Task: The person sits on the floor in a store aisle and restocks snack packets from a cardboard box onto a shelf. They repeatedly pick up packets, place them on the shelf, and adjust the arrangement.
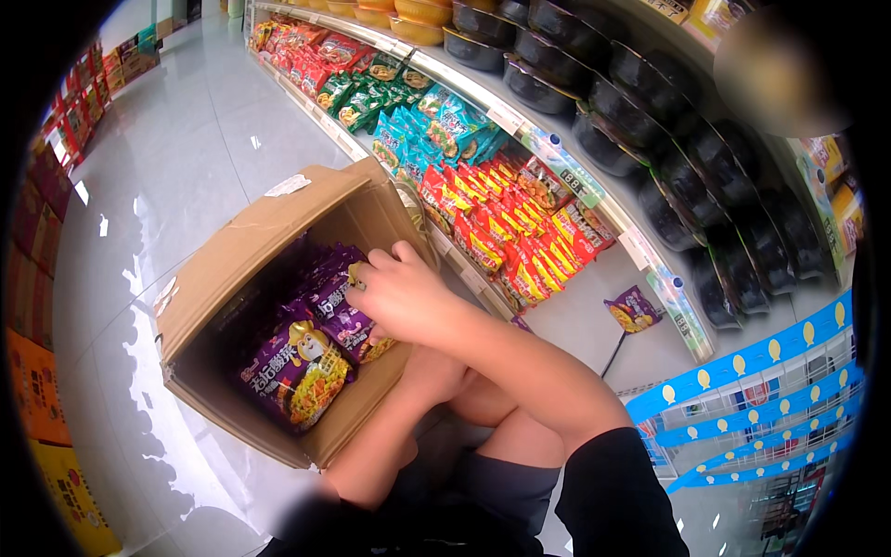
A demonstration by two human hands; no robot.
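An opened cardboard box [243,230] stands tilted before me, its mouth towards me. Inside are several purple instant noodle packets; the nearest packet [299,372] lies face up with a cartoon figure and noodles printed on it. My right hand [400,296] reaches over the box's right side, its fingers curled on another purple packet [341,313]. Beneath my right forearm, my left hand [438,372] is by the box's near right edge. Its fingers are mostly hidden, so its hold cannot be made out.
Right of the box, a low shelf holds red-and-yellow packets [515,230], teal packets [445,129] and green packets [369,94]. Black tubs [612,118] are stacked above. A purple sign [633,310] stands on a thin stick. Blue strips [752,355] edge a wire rack. Cartons [35,390] line the left.
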